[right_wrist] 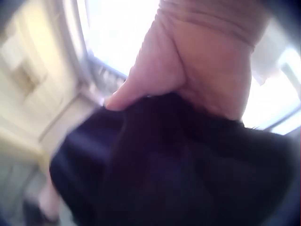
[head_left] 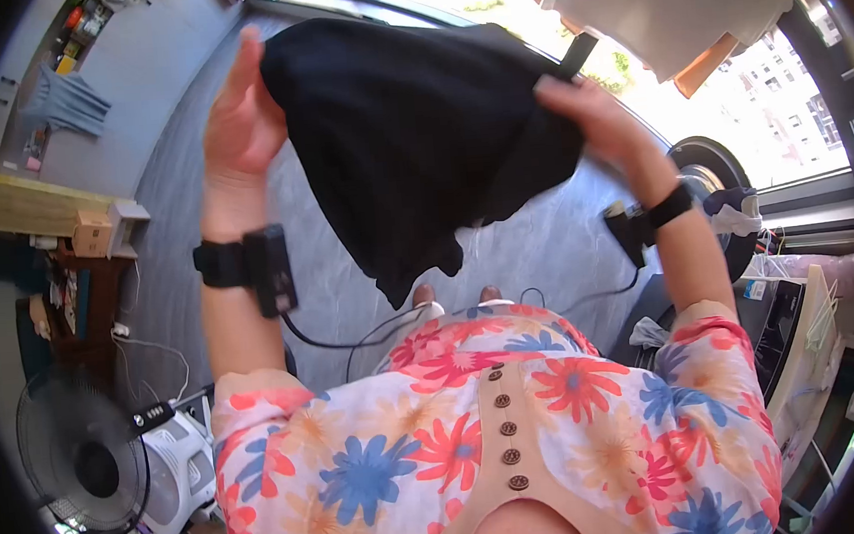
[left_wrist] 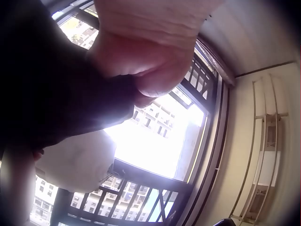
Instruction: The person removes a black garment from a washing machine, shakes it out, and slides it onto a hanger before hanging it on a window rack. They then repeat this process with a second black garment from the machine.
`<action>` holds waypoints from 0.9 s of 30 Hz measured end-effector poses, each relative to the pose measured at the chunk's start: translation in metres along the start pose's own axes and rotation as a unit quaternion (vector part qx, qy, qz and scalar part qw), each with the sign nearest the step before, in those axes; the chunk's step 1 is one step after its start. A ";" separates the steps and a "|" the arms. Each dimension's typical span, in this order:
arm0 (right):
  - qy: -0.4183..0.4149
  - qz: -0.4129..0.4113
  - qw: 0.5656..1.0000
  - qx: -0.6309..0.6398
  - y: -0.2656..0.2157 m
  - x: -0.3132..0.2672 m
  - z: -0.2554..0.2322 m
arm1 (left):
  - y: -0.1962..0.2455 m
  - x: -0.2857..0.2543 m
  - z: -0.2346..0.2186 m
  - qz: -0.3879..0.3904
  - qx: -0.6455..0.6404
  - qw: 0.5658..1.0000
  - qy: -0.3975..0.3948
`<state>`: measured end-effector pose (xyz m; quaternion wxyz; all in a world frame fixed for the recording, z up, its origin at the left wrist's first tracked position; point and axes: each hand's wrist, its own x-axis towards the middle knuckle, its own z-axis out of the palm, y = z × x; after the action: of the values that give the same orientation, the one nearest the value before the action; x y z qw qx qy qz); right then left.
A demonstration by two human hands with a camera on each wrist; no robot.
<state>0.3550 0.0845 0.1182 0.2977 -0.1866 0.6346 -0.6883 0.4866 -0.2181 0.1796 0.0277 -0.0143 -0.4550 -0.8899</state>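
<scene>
A black cloth (head_left: 416, 127) hangs stretched between both hands, its lower edge uneven above the floor. The left hand (head_left: 247, 120) grips its upper left corner; in the left wrist view the thumb side of that hand (left_wrist: 146, 52) lies against the dark fabric (left_wrist: 56, 89). At the cloth's right side the right hand (head_left: 601, 123) holds the edge, slightly blurred. In the right wrist view the thumb of the right hand (right_wrist: 188, 66) lies over the fabric (right_wrist: 174, 165), and its other fingers are hidden behind the cloth.
Light fabric (head_left: 677, 6) hangs by the window at upper right. A fan (head_left: 91, 464) stands at lower left beside a white appliance (head_left: 177, 467). Grey floor (head_left: 182, 216) stretches below the hands. Cables run from both wrist cameras. A black-topped unit (head_left: 778, 330) is at the right.
</scene>
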 end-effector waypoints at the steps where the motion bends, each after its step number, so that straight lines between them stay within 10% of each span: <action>1: -0.023 -0.024 0.999 0.020 -0.024 -0.004 -0.006 | 0.001 -0.009 -0.003 0.008 0.045 0.999 -0.011; 3: 0.022 0.000 0.996 0.084 -0.053 -0.001 0.003 | -0.059 -0.021 -0.054 -0.098 0.378 0.920 0.027; 5: -0.012 -0.004 1.000 0.018 -0.064 0.006 0.010 | -0.120 -0.031 -0.035 -0.259 0.386 0.885 -0.021; 8: 0.021 -0.009 0.999 -0.044 -0.065 0.012 -0.009 | -0.099 -0.039 -0.037 -0.172 0.261 0.950 0.027; 12: 0.088 -0.022 0.996 -0.010 -0.080 0.020 -0.036 | -0.086 -0.045 -0.048 -0.261 0.398 0.879 0.021; 19: 0.097 0.038 0.988 -0.111 -0.089 -0.005 -0.102 | -0.088 -0.040 -0.022 -0.114 0.187 0.975 -0.031; 21: 0.059 0.047 0.897 -0.436 -0.075 0.002 -0.144 | -0.075 -0.024 0.012 -0.110 0.196 0.970 -0.091; 22: 0.061 0.028 0.740 -0.670 -0.088 0.000 -0.121 | -0.074 -0.016 0.029 -0.114 0.233 0.957 -0.128; 24: -0.025 -0.146 0.910 -0.386 -0.071 0.003 -0.062 | -0.082 0.006 0.054 -0.111 0.265 0.945 -0.159; 27: -0.282 -0.050 0.948 -0.142 -0.039 -0.015 0.037 | -0.080 0.027 0.068 -0.126 0.282 0.932 -0.190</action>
<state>0.3829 0.0664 0.1628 0.4006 -0.4445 0.6056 -0.5246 0.4548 -0.1170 0.1562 -0.1688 -0.1177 -0.6823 -0.7015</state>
